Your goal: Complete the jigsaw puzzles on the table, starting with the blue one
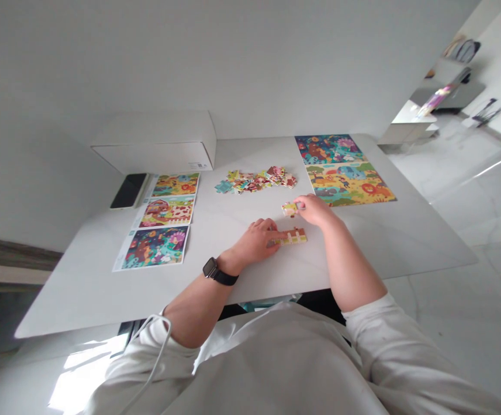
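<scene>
My right hand (317,210) is closed in a pinch on a puzzle piece (290,209), a yellow and cream one, just above the table. Below it, a short strip of joined puzzle pieces (296,236), brown along the top with a white fence, lies on the white tabletop. My left hand (256,241) rests at the strip's left end, with one digit stretched along it and the other fingers curled. The hand hides that end. Farther back sits a loose pile of puzzle pieces (254,181), mixed in colour and overlapping.
At the left lies a reference sheet (164,222) with three pictures, beside a dark phone (129,191). Behind them a white box (155,141) stands against the wall. Two finished-looking puzzle pictures (345,176) lie at the back right. The table's near edge (276,297) is close to my body.
</scene>
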`<state>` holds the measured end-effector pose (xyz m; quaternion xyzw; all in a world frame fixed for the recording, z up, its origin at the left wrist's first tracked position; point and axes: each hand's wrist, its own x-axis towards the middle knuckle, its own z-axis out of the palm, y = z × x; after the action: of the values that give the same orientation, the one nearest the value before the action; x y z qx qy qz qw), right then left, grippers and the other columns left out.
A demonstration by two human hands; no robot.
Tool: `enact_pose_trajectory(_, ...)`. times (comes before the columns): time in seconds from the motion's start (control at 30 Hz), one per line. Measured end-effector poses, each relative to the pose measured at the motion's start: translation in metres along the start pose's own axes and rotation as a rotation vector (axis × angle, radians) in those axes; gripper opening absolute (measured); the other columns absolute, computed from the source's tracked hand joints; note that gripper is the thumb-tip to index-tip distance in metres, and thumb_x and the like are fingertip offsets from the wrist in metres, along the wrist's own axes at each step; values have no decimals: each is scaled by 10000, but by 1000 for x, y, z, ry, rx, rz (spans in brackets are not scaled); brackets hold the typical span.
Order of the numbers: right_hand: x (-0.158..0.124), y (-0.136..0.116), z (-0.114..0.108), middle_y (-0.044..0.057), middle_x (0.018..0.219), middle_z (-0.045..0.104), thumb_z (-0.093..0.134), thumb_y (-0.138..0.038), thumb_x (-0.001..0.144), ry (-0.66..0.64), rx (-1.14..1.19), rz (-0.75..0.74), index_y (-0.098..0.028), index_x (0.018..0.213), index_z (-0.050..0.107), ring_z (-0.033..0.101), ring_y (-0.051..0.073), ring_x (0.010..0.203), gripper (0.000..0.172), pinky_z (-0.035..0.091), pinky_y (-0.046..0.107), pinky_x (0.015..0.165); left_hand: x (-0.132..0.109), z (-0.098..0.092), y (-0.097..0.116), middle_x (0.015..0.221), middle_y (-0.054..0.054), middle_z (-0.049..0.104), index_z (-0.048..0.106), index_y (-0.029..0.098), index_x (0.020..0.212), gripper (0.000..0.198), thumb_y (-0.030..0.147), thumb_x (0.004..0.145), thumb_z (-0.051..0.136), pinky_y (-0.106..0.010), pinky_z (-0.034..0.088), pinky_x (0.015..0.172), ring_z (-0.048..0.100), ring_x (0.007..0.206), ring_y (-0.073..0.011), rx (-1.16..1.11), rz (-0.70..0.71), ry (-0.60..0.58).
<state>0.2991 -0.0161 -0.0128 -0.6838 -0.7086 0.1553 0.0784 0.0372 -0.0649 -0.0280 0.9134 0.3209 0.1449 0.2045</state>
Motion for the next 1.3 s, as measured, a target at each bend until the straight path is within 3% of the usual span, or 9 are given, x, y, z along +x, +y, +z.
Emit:
enact_pose_trajectory(0.47,3,1,3,100,1182,746,731,-200,969,41,10,0,-216,1303,753,700,208,1071,335,492,278,973,-1,-5,-2,1229,-93,675,804,326,1276,356,275,931,734,-459,499,1094,642,1140,-270,-92,-2,37)
enact_pose_trajectory(0.57,3,1,1,94,1182,763,717,-216,979,40,31,5,-224,1317,735,714,211,1082,339,502,284,979,1,-12,-7,1205,-103,704,788,259,1275,336,307,952,708,-401,528,1052,677,1090,-235,-280,1,159)
enact_pose_trajectory(0.67,2,-2,-1,105,1206,782,684,-285,1014,45,86,50,-210,1393,689,727,231,1129,386,513,307,999,6,-19,-15,1064,-93,754,795,206,1135,269,382,982,662,-321,550,856,681,902,-186,-520,-169,373)
enact_pose_trajectory(0.77,1,-10,-6,124,1241,786,651,-329,1036,93,130,91,-184,1431,663,729,247,1159,422,518,330,1022,10,-24,-23,820,-55,730,760,181,976,338,513,942,704,-256,475,663,606,700,-145,-790,-370,593)
enact_pose_trajectory(0.87,3,-18,-15,112,1247,792,641,-320,1034,137,174,98,-186,1447,653,741,232,1120,434,523,328,1020,12,-28,-31,660,-12,644,698,181,835,460,636,867,759,-230,377,544,489,551,-107,-1003,-493,734)
enact_pose_trajectory(1.07,34,-22,-30,89,1198,815,633,-341,1027,214,197,78,-202,1384,703,753,222,1068,389,537,322,973,14,-30,-51,426,45,333,394,235,526,669,705,950,607,-248,257,461,323,419,-89,-1173,-598,915)
enact_pose_trajectory(1.2,68,-22,-32,120,1227,810,635,-321,1017,219,130,111,-175,1342,735,749,243,1125,370,531,332,997,17,-31,-58,442,63,277,319,243,533,675,687,941,624,-247,213,445,278,403,-78,-1260,-597,998)
enact_pose_trajectory(1.3,94,-23,-30,144,1282,791,632,-329,1019,206,78,137,-162,1363,729,737,257,1171,394,527,338,1015,19,-34,-60,435,60,290,318,245,539,666,677,955,607,-244,221,442,282,400,-77,-1273,-593,979)
